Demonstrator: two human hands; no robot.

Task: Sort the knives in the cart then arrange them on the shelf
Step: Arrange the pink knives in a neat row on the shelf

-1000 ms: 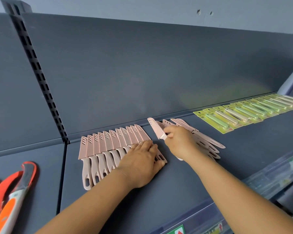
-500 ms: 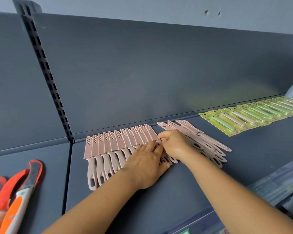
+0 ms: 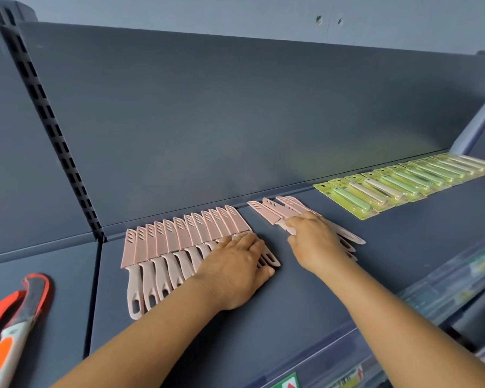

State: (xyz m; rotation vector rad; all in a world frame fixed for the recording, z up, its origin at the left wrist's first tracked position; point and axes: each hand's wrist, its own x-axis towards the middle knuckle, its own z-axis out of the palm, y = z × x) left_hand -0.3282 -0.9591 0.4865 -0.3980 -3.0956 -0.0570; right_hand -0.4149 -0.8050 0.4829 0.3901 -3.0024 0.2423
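Observation:
A fanned row of pink sheathed knives lies on the dark blue shelf, blades toward the back panel. My left hand rests flat on the row's right end, fingers straight over the handles. To the right lies a loose pile of pink knives. My right hand sits on that pile and grips one pink knife at its handle, the sheathed blade pointing back and left. The cart is out of sight.
Green and cream knives on yellow cards line the shelf's back right. Orange and red handled tools lie on the neighbouring shelf at the left. A slotted upright divides the bays. Price labels run along the front rail.
My right hand laid a knife onto the right end of the row, then moved right to the loose pile and took hold of another. My left hand stayed on the row.

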